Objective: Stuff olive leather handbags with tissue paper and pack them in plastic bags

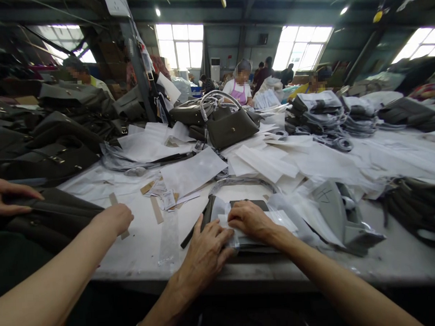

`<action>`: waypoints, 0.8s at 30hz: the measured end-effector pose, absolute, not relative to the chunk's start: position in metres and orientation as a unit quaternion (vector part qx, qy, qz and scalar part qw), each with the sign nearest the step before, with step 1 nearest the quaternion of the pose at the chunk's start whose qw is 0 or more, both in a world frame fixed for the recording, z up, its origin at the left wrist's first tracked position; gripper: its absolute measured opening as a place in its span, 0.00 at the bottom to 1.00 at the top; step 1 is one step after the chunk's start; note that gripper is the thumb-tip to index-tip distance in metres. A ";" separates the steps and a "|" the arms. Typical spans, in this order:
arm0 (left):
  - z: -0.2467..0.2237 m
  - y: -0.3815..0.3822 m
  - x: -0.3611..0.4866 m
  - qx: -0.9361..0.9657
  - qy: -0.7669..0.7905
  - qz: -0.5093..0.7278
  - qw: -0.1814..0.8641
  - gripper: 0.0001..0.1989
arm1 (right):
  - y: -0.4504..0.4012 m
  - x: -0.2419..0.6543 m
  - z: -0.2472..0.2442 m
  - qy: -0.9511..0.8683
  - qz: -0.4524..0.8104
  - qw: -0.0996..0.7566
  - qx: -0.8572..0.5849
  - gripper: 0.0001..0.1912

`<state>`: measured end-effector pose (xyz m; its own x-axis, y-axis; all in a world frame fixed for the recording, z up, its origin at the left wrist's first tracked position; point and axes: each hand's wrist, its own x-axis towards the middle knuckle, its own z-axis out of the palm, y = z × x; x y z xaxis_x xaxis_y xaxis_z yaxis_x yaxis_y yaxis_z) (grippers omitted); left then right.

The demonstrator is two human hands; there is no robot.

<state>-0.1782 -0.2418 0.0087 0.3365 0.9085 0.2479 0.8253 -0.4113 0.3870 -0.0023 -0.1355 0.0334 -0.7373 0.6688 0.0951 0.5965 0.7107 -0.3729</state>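
A dark grey-green handbag [248,205] lies at the table's front edge, partly wrapped in clear plastic film [283,220] and white sheet. Its handle [245,181], wrapped in film, arches behind it. My left hand [205,247] is at the bag's near left corner, its thumb and fingers closed on a fold of the film. Beside it, my right hand [251,220] rests on top of the bag with bent fingers pinched on the film; the fingertips are partly hidden. A dark strap or edge piece [192,231] slants out left of my left hand.
At left, a co-worker's hand [117,220] and other hand [10,197] are over a dark bag [57,215]. White sheets [194,171] and paper tags [164,196] lie behind. A finished handbag [230,129] stands farther back; a grey bag piece [344,215] is at right.
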 end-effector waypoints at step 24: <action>0.001 -0.094 -0.230 0.769 0.584 0.218 0.142 0.14 | -0.131 0.049 0.010 -0.874 0.179 0.159 -0.423 0.20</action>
